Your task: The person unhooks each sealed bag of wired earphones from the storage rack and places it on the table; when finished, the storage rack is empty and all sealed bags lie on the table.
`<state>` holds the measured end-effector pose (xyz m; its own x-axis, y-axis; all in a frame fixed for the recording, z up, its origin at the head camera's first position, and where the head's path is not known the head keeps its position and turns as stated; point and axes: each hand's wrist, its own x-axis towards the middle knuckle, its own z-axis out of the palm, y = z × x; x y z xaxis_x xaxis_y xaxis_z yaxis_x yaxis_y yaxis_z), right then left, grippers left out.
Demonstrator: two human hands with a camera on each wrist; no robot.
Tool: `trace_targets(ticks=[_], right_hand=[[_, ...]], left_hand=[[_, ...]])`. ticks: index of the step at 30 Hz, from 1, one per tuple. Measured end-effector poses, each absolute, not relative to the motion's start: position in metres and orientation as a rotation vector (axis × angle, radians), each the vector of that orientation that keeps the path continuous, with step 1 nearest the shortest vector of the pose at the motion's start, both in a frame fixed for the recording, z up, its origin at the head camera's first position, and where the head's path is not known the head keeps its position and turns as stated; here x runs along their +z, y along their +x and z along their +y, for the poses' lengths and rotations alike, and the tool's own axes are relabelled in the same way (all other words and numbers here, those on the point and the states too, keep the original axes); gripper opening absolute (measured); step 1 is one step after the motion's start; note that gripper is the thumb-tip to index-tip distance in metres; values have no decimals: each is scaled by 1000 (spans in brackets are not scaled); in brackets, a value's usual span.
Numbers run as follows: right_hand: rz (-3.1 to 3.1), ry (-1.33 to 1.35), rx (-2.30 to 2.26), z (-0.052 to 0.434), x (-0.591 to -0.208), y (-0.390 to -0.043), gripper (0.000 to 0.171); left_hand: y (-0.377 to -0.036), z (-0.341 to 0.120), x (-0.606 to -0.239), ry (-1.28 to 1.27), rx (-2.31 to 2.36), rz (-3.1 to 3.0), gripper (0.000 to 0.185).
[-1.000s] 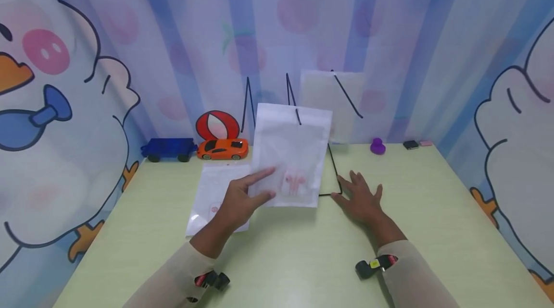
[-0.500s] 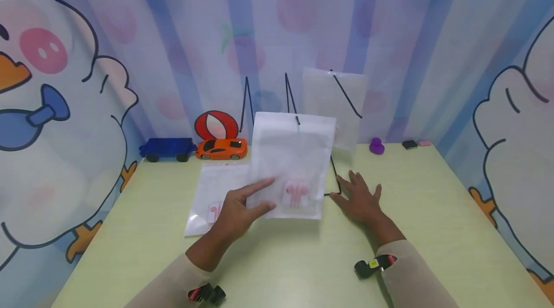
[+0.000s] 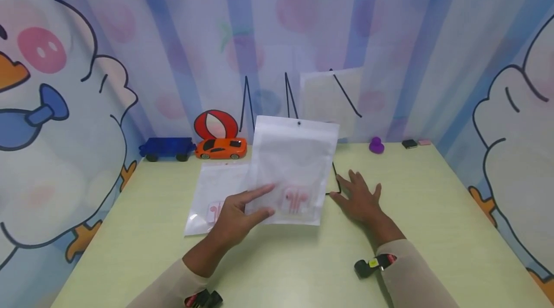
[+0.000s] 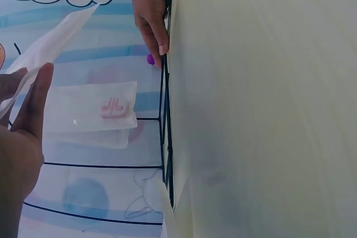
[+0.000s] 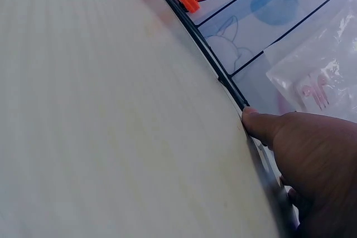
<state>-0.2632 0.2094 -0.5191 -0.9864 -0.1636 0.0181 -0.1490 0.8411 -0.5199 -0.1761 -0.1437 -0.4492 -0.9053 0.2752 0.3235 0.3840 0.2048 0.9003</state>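
Observation:
My left hand (image 3: 233,216) pinches the lower left edge of a white, translucent pouch (image 3: 290,164) with pink earphones in a clear case inside. The pouch's top hole sits at the tip of the middle prong of a black wire rack (image 3: 339,184). Over at the right, my right hand (image 3: 357,200) has its fingers spread on the rack's base; in the right wrist view its thumb (image 5: 262,124) touches the black wire. A second white pouch (image 3: 318,96) hangs farther back from the right prong. Flat on the table lies another earphone pouch (image 3: 201,197), partly behind my left hand.
Along the table's back edge stand a blue toy wagon (image 3: 168,148) and an orange toy car (image 3: 221,148) on the left. A purple rubber duck (image 3: 376,145), a small black block (image 3: 409,144) and a pink block (image 3: 424,142) are on the right. A printed curtain (image 3: 190,58) hangs behind.
My left hand has drawn the pouch toward me and down along the middle prong, out to its tip. The hanging pouch behind has swung slightly. My right hand has stayed in place.

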Motion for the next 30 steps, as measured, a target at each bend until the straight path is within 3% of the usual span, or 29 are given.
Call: trace_targets(ticks=[30], right_hand=[[3002,-242,-772,210,-524,-268,73]], left_hand=[[-168,-150,-463,-714,-1818,-2287,54]])
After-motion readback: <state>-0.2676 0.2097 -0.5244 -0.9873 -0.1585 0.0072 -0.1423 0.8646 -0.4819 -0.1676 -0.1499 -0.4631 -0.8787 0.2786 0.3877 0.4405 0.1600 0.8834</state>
